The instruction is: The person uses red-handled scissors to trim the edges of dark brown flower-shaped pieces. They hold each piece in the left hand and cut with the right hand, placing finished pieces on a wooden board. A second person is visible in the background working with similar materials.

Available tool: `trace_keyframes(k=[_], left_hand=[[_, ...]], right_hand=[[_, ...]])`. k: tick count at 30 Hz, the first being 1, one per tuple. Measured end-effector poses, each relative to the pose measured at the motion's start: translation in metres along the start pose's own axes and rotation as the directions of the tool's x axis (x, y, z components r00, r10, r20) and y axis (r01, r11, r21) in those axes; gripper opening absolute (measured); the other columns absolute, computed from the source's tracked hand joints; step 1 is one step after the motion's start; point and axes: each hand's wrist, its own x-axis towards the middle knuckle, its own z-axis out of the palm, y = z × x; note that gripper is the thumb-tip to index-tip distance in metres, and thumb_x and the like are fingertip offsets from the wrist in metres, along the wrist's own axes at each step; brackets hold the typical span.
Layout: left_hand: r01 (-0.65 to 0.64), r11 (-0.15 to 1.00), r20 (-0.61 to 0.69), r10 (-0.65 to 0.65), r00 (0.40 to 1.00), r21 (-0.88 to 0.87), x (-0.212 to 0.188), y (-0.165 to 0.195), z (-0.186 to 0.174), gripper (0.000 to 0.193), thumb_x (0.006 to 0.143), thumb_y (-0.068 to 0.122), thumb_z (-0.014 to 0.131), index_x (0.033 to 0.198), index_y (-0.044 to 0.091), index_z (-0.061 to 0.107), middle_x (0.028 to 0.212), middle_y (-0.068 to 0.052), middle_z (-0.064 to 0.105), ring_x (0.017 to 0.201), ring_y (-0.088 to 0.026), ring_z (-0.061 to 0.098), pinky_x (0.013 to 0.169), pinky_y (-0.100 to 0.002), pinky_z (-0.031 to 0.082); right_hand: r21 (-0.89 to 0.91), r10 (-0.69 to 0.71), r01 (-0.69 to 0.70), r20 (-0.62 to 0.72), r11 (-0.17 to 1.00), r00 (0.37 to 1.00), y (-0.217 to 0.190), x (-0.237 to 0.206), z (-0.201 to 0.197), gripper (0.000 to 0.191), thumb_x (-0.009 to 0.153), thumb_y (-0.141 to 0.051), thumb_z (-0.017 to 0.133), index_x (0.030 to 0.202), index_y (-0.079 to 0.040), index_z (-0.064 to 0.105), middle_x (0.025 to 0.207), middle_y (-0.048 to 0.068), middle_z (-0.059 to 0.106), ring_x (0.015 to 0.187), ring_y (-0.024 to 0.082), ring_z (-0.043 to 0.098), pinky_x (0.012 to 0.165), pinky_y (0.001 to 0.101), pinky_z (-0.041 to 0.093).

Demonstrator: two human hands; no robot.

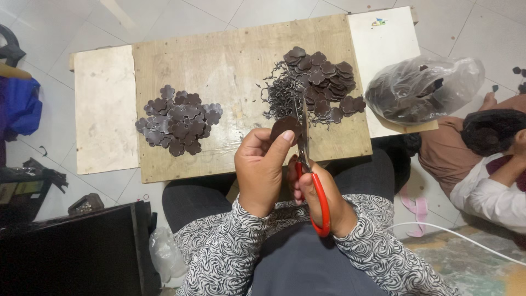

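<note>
My left hand (pixel 258 167) pinches a dark brown flower-shaped leather piece (pixel 285 128) between thumb and fingers. My right hand (pixel 323 200) grips red-handled scissors (pixel 310 175), their blades pointing up beside the piece. Both hands hover at the near edge of a wooden board (pixel 230 60). On the board's left lies a pile of trimmed brown flower pieces (pixel 178 120). On its right lies a second pile of brown flower pieces (pixel 323 82) with thin curly offcuts (pixel 276 96) beside it.
A clear plastic bag (pixel 422 87) of dark pieces rests at the board's right end. Another person (pixel 482 159) sits on the floor to the right. A black box (pixel 76 246) stands at the lower left, a white cable (pixel 455 235) runs lower right.
</note>
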Motion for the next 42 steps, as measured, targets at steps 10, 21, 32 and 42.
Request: trace_keyframes(k=[10, 21, 32, 42], left_hand=[[-0.017, 0.995, 0.035, 0.02, 0.999, -0.095, 0.005, 0.0, -0.004, 0.009, 0.096, 0.005, 0.072, 0.1, -0.001, 0.067, 0.096, -0.008, 0.074, 0.088, -0.011, 0.068, 0.084, -0.026, 0.055], [-0.019, 0.991, 0.067, 0.028, 0.997, -0.135, 0.009, 0.001, -0.012, 0.006, 0.097, 0.001, 0.071, 0.1, -0.002, 0.067, 0.097, -0.009, 0.074, 0.089, -0.012, 0.068, 0.084, -0.026, 0.055], [-0.039, 0.992, 0.063, 0.047, 0.997, -0.117, 0.009, 0.005, -0.013, 0.006, 0.097, 0.001, 0.071, 0.101, -0.002, 0.067, 0.099, -0.009, 0.074, 0.092, -0.012, 0.069, 0.087, -0.027, 0.057], [-0.023, 0.998, 0.042, 0.026, 0.999, -0.065, 0.012, 0.009, -0.013, 0.009, 0.094, 0.0, 0.072, 0.101, -0.002, 0.067, 0.097, -0.008, 0.075, 0.088, -0.011, 0.071, 0.084, -0.026, 0.059]], right_hand=[[0.055, -0.035, 0.031, 0.079, 0.998, 0.996, -0.002, 0.003, -0.003, 0.056, 0.1, -0.062, 0.054, 0.101, -0.007, 0.048, 0.077, -0.003, 0.041, 0.068, 0.006, 0.041, 0.056, 0.0213, 0.037], [0.022, -0.009, 0.007, 0.106, 1.0, 0.994, -0.006, 0.003, -0.006, 0.058, 0.098, -0.064, 0.055, 0.096, -0.007, 0.049, 0.083, -0.001, 0.045, 0.067, 0.005, 0.042, 0.055, 0.0197, 0.038], [-0.016, 0.033, -0.031, 0.103, 0.999, 0.994, -0.005, 0.002, -0.011, 0.055, 0.098, -0.062, 0.055, 0.096, -0.007, 0.05, 0.081, -0.002, 0.046, 0.065, 0.004, 0.043, 0.054, 0.0193, 0.038], [0.001, 0.059, -0.06, 0.106, 0.998, 0.993, -0.004, 0.001, -0.014, 0.049, 0.1, -0.055, 0.058, 0.096, -0.007, 0.05, 0.078, -0.004, 0.043, 0.063, 0.004, 0.038, 0.053, 0.0198, 0.033]])
